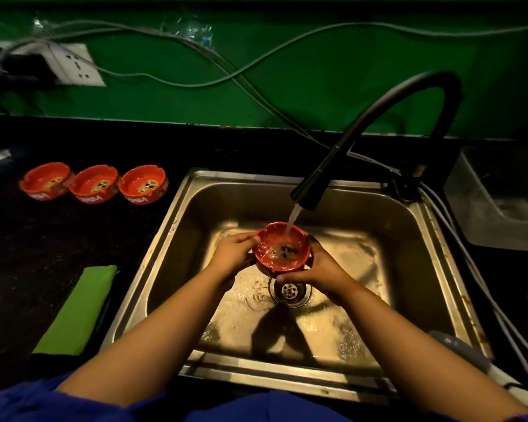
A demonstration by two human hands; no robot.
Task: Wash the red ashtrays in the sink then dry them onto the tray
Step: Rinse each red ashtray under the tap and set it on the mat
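Note:
I hold one red ashtray (281, 248) over the steel sink (409, 248), above the drain (290, 291). My left hand (233, 254) grips its left rim and my right hand (320, 269) cups its right and near side. Water runs from the black tap (307, 193) straight into the ashtray's bowl. Three more red ashtrays (95, 183) stand in a row on the black counter to the left of the sink. A clear plastic tray (497, 196) sits on the counter at the far right.
A folded green cloth (80, 309) lies on the counter by the sink's left edge. Grey cables (195, 50) hang across the green wall, with a wall socket (73, 65) at the upper left. More cables (470, 263) run along the sink's right side.

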